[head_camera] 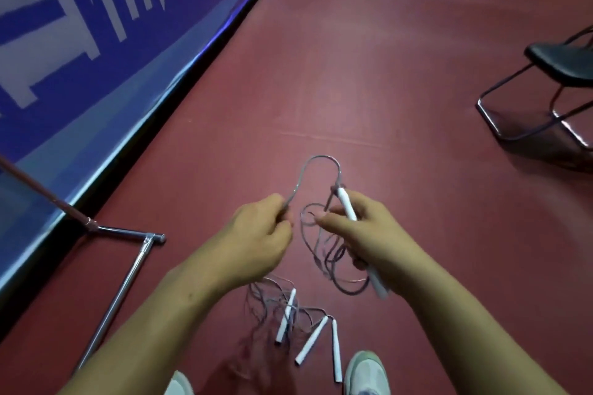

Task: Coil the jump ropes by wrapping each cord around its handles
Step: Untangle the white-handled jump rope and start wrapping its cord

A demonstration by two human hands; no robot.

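Note:
My right hand (362,234) grips the white handles (348,205) of one jump rope, held together and pointing away from me. Its thin grey cord (321,159) arcs forward in a loop to my left hand (260,234), which pinches it between the fingertips. More of this cord hangs in loose loops (333,263) between and below my hands. On the red floor beneath lies a tangle of other jump ropes (272,298) with three white handles (313,340) showing, near my shoes.
A blue banner barrier (112,42) runs along the left, with a chrome metal stand (128,272) at its foot. A black folding chair (558,74) stands at the right. My two light shoes (369,372) are at the bottom edge.

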